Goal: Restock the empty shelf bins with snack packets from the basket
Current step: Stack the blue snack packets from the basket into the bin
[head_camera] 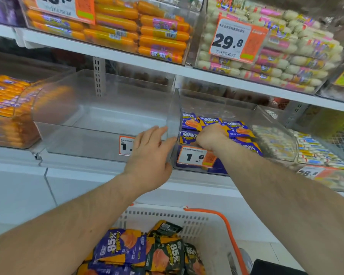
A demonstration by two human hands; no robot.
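The right hand [211,136] is curled down on purple-and-orange flat foil snack packets [237,131] in the clear plastic bin [274,124] — long axes running away from it. Left hand [150,155] — fingers straight — touches the empty clear bin [99,116] beside it; below both, more packets fill a white plastic basket [207,225].

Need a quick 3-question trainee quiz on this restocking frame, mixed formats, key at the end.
1. True or false: the clear plastic bin left of the divider holds no packets.
2. Which hand is among the purple-and-orange snack packets in the right-hand clear bin? A) left hand B) right hand
3. Fill in: the white slotted plastic basket has an ____ handle.

Key: 1 true; 2 B; 3 orange.
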